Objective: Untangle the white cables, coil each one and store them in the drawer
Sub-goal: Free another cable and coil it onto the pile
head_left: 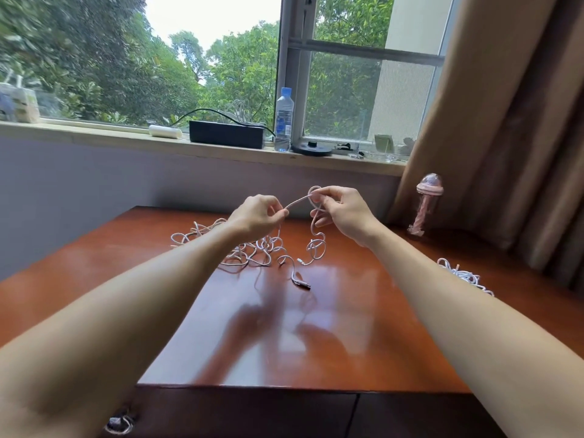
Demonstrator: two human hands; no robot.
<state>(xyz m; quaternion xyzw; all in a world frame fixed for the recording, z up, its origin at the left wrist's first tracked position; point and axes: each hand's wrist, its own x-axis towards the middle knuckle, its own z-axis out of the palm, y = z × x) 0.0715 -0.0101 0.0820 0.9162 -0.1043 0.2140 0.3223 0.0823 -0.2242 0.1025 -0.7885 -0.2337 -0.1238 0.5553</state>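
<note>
Head view — left hand (256, 217), right hand (343, 213) on cable (297, 202) above table (347, 314)

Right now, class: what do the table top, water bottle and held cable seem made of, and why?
Table top: probably varnished wood, glossy reddish-brown reflections. Water bottle: likely clear plastic, see-through. Held cable: seemingly flexible plastic sheath, bends in loops.
</note>
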